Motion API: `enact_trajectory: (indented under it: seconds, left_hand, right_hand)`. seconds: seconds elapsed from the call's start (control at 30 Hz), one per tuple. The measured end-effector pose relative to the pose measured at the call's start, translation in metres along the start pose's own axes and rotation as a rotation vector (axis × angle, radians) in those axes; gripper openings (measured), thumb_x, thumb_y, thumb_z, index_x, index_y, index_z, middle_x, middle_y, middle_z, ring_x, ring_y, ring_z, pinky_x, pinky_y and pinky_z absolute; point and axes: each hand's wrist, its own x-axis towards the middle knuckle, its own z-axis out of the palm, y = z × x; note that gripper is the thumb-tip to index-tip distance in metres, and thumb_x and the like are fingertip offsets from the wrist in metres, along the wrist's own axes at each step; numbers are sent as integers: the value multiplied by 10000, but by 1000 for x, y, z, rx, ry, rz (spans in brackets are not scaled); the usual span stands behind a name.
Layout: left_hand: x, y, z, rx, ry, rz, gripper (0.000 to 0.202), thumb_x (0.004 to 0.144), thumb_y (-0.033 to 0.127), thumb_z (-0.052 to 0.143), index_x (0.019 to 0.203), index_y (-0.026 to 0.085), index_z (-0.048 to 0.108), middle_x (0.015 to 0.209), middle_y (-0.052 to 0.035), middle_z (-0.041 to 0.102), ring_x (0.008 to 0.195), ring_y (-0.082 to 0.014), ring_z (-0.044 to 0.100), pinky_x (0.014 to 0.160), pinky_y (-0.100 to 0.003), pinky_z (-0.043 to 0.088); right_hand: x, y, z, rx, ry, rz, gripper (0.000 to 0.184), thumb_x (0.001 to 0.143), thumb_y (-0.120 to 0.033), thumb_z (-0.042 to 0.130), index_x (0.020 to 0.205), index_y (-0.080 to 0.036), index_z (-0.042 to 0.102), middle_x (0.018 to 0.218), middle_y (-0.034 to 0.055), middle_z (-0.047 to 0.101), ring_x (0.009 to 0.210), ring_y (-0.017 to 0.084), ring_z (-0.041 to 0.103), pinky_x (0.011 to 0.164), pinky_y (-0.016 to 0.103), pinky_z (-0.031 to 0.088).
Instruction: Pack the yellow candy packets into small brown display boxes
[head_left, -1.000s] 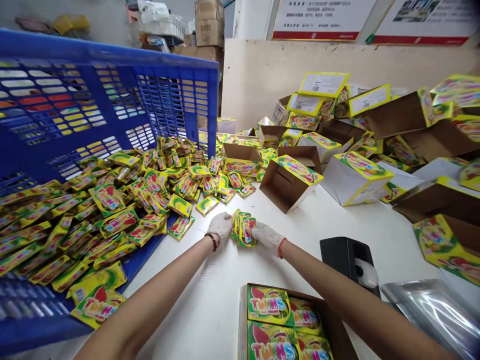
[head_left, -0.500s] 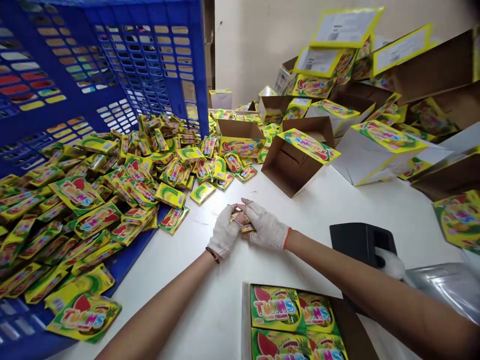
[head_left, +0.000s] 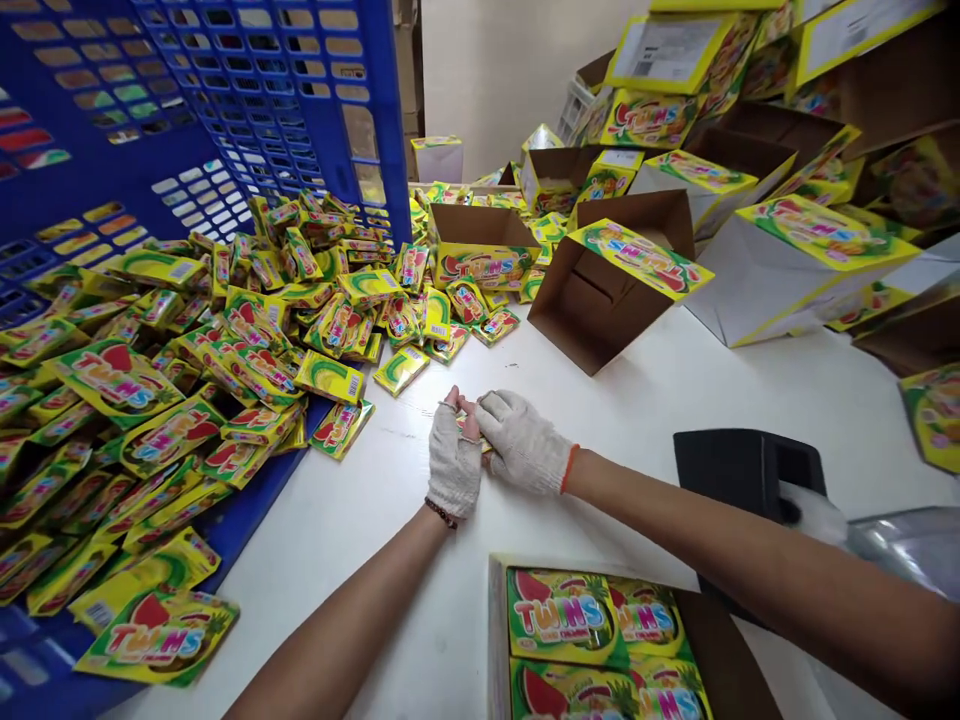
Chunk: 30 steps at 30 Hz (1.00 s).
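Observation:
My left hand and my right hand, both in white fingerless-tip knit gloves, meet low over the white table. Between them they close around small Twins candy packets; only a sliver of green and yellow shows, so how many there are I cannot tell. To the left, a large heap of the same yellow-green packets spills out of a blue plastic crate. Just beyond my fingers lies one loose packet. Nearest my body, a carton holds several filled Twins boxes.
An open Twins display box lies tipped on its side ahead, and another stands upright behind. Many more empty boxes pile up at the right. A black tape dispenser sits beyond my right forearm, near clear plastic.
My left hand has turned more upright and its fingers press closer to my right hand, covering more of the packets. The view has shifted slightly.

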Motion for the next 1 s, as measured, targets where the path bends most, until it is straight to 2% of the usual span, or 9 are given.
enact_trajectory:
  seconds: [0.13, 0.23, 0.33, 0.4, 0.5, 0.6, 0.77, 0.87, 1.0]
  left_hand:
    - [13, 12, -12, -19, -65, -109, 638, 1002, 547, 321, 1486, 134, 378, 1414, -168, 553, 1310, -241, 548, 1134, -383, 425]
    - [5, 43, -36, 53, -69, -214, 614, 991, 511, 406, 1509, 186, 360, 1533, -137, 450, 1413, -268, 442, 1184, -422, 365]
    - [-45, 91, -70, 252, -237, -108, 687, 939, 529, 532, 1521, 200, 374, 1566, -127, 416, 1448, -310, 387, 1210, -480, 315]
    - [-97, 123, -87, 373, -353, 106, 617, 990, 464, 446, 1542, 208, 341, 1561, -118, 430, 1442, -271, 404, 1215, -459, 316]
    - [-170, 148, -92, 580, -574, 431, 611, 981, 412, 453, 1527, 155, 355, 1525, -164, 467, 1436, -315, 404, 1212, -551, 279]
    - [-205, 145, -85, 837, -651, 557, 659, 906, 502, 552, 1427, 104, 493, 1415, -207, 567, 1362, -407, 462, 1167, -665, 246]
    - [-206, 134, -86, 1024, -636, 645, 675, 897, 504, 552, 1402, 57, 510, 1430, -256, 535, 1348, -435, 461, 1122, -688, 263]
    - [-204, 131, -89, 1039, -625, 696, 692, 905, 542, 535, 1378, 37, 518, 1446, -287, 504, 1350, -455, 451, 1098, -704, 274]
    - [-206, 126, -89, 1033, -599, 752, 746, 921, 570, 496, 1394, -6, 474, 1438, -327, 487, 1342, -480, 444, 1066, -729, 294]
  right_hand:
    - [13, -19, -16, -146, -146, 61, 460, 858, -322, 623, 1261, -108, 562, 1204, 178, 589, 1123, 327, 497, 947, 466, 379]
    - [11, -26, -46, -128, -186, 165, 475, 851, -408, 673, 1206, -110, 571, 1239, 173, 557, 1106, 317, 515, 940, 449, 390]
    - [-26, -34, -93, 32, -15, 307, 466, 808, -402, 724, 1137, -103, 586, 1221, 147, 545, 1091, 284, 525, 924, 401, 419]
    - [-69, -42, -125, 271, 36, 378, 459, 785, -376, 732, 1138, -123, 584, 1136, 98, 590, 1001, 235, 557, 861, 356, 452]
    - [-136, -52, -155, 695, -245, 435, 496, 796, -347, 689, 1234, -159, 552, 1034, 39, 660, 873, 183, 606, 738, 293, 483]
    - [-175, -65, -154, 784, -558, 494, 494, 778, -348, 691, 1222, -159, 584, 1023, 40, 699, 868, 182, 642, 710, 264, 496]
    - [-170, -87, -132, 307, -757, 439, 481, 797, -337, 682, 1243, -160, 653, 1197, 121, 695, 1010, 260, 658, 781, 309, 479]
    - [-163, -90, -123, 267, -797, 371, 455, 846, -317, 632, 1267, -147, 659, 1157, 122, 719, 987, 244, 673, 788, 306, 476]
    - [-166, -90, -111, 145, -689, 332, 416, 886, -381, 610, 1220, -148, 697, 1194, 165, 701, 1035, 285, 672, 815, 340, 488]
